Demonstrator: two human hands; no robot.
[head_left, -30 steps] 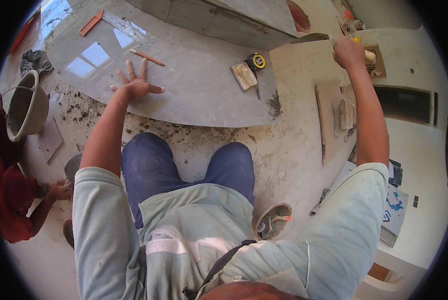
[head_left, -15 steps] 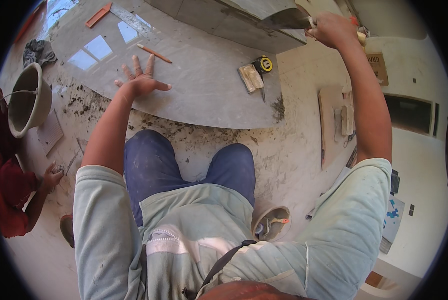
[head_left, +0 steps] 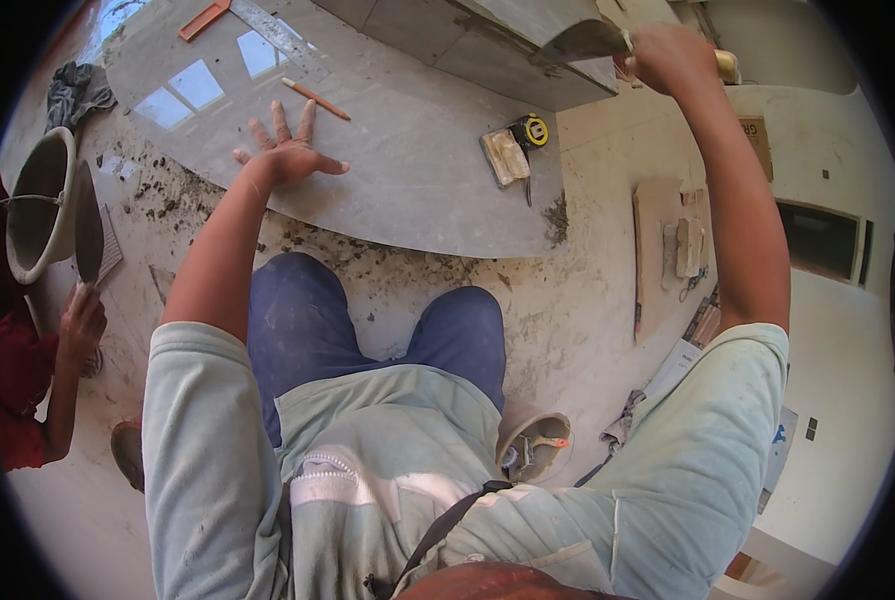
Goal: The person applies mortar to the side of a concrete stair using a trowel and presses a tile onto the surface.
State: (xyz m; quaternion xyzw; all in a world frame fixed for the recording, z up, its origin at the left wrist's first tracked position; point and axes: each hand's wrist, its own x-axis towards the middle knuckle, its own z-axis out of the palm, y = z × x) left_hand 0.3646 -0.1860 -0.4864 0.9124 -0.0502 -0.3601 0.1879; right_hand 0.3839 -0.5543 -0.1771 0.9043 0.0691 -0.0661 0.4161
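My left hand (head_left: 293,158) rests palm down on a large glossy grey tile slab (head_left: 408,180), fingers spread wide. Just beyond it lies an orange-brown pencil (head_left: 316,99). At the far right my right hand (head_left: 674,60) is closed round the handle of a trowel (head_left: 585,42). Its dark blade points left, over the top edge of a grey tiled block (head_left: 438,45); whether they touch I cannot tell. A yellow and black tape measure (head_left: 530,131) and a small pale block (head_left: 506,158) sit together on the slab.
At left, a person in red sleeves holds another trowel (head_left: 89,225) beside a bucket (head_left: 48,205). An orange tool (head_left: 205,20) lies on the slab, a dark cloth (head_left: 78,92) left of it. Mortar crumbs (head_left: 368,262) line its near edge. A small bucket (head_left: 534,440) with a brush stands beside me.
My right hand and its trowel have shifted slightly right; my left hand stays on the slab. The other person's hand has risen, with a trowel blade now upright beside the bucket.
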